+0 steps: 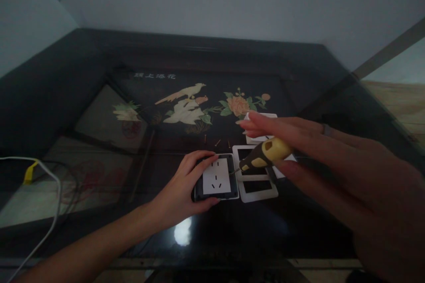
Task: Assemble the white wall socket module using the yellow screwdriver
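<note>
Square electrical socket with a white slotted face and a black surround point(216, 181) lies flat just below the centre of the frame, face up on the glossy black tabletop point(299, 239). It is nearly square, so no long axis stands out. The left hand point(191, 181) grasps it from the left, fingers over its top edge and upper face, thumb along its lower edge.

The relation that matters is at the opposite edge: a screwdriver with a yellow-and-black handle and a thin metal shaft point(265, 154) slants down from the right, its long axis running leftward to the socket's right margin. Whether the tip touches there is too blurred to tell. The right hand point(332, 163) grasps the handle's rear end between thumb and stretched fingers. The left hand is the nearer to the socket; the right reaches it only through the tool.

As for containers, a thin white rim encloses the black surround, though its depth cannot be judged. Just beside it, right of centre, lies a white plastic frame with two rectangular openings point(259, 198), with darkness visible through both; the screwdriver covers part of it. Three small brass-coloured screws point(217, 143) lie loose above the socket.
</note>
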Available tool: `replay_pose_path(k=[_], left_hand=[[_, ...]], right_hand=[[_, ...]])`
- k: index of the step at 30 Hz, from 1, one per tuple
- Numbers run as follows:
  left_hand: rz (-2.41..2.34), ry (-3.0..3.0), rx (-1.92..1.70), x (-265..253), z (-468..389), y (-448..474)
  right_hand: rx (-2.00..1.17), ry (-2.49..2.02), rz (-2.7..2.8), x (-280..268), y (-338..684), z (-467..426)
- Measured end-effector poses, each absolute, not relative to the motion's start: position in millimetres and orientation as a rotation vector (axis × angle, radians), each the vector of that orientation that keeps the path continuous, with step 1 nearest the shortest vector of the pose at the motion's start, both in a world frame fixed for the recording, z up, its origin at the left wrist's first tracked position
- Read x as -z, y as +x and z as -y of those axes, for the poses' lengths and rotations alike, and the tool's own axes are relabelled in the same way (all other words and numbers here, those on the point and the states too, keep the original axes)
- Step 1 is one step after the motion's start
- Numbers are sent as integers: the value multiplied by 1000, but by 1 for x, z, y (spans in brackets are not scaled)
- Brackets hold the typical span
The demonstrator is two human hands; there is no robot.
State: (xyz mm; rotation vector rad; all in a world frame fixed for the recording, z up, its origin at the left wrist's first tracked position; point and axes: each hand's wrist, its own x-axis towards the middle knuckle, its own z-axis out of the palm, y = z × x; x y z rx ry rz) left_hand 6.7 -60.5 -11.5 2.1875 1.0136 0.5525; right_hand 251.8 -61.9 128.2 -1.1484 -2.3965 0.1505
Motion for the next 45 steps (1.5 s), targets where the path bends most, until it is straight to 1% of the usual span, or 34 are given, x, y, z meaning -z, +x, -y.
replay_pose_path(k=[4,7,10,12,14,18,21,23,27,29,31,36,39,41,45], left_hand=[[-1004,2202,-570,15,61,6],[-1002,2212,-568,14,61,6],[-986,2215,-568,11,61,6],[-984,2210,-575,11,61,6],[-985,2197,-573,13,61,6],[-996,2179,-584,17,61,6],[-998,2175,-598,18,61,6],[-992,2190,-594,17,60,6],[-983,2221,-581,13,60,6],[-987,2217,-575,13,60,6],[-988,2207,-570,14,60,6],[-988,2202,-583,17,60,5],[-989,2221,-582,16,60,5],[-987,2232,-578,15,59,5],[-993,2237,-563,13,59,5]], right_hand=[[-182,-1074,2370,-129,251,64],[-27,-921,2293,-118,244,61],[172,-861,2216,-106,239,57],[206,-878,2224,-105,238,56],[131,-925,2271,-108,239,57],[-141,-1114,2353,-121,244,62],[-231,-1149,2344,-125,247,63],[-194,-1072,2341,-122,246,62],[120,-981,2306,-113,240,59],[198,-965,2295,-112,239,59],[141,-993,2323,-114,240,60],[-211,-1156,2346,-126,246,65],[-343,-1110,2286,-125,245,65],[-336,-1039,2266,-121,243,63],[-80,-952,2229,-111,237,59]])
